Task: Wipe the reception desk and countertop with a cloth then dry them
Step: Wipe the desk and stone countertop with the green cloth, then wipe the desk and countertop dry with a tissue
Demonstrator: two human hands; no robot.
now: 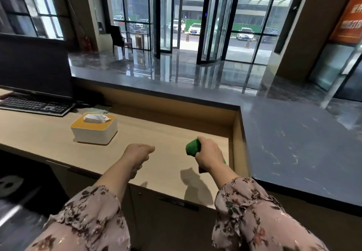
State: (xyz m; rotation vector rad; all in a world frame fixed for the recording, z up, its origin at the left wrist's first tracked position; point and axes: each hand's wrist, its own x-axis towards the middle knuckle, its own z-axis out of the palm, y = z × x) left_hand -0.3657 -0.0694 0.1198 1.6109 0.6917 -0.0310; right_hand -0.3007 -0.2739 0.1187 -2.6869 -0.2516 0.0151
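My right hand (208, 153) grips a bunched green cloth (193, 147) above the right end of the light wooden reception desk (160, 133). The cloth sticks out to the left of my fist, and a bit shows below it. My left hand (138, 152) hovers over the desk's middle with its fingers curled downward and nothing in it. The dark marbled countertop (293, 143) runs along the back and down the right side, raised above the desk.
A white tissue box (94, 131) with a yellow top stands on the desk to the left of my hands. Farther left are a black keyboard (35, 104) and a dark monitor (35, 68). Beyond the counter lie a glossy lobby floor and glass doors.
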